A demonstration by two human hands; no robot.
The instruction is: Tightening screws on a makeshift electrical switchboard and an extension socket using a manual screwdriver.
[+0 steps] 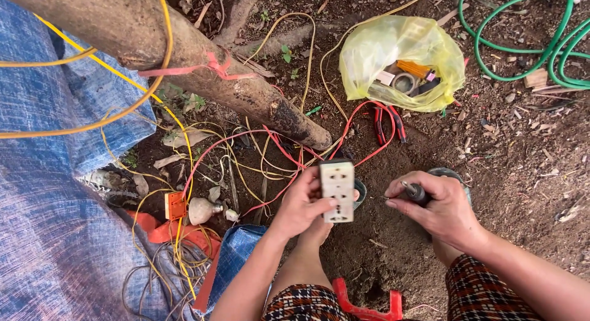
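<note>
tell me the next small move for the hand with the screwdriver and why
Probably bring the tip of the small dark-handled screwdriver across to the white rectangular plastic socket block. The left hand holds the block upright by its side, while the right hand grips the tool apart from it, tip pointing towards the block. Which screw, if any, cannot be seen.

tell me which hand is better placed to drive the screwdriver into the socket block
Right, probably. The right hand already grips the screwdriver, tip aimed toward the white socket block, while the left hand is occupied holding that block.
</note>
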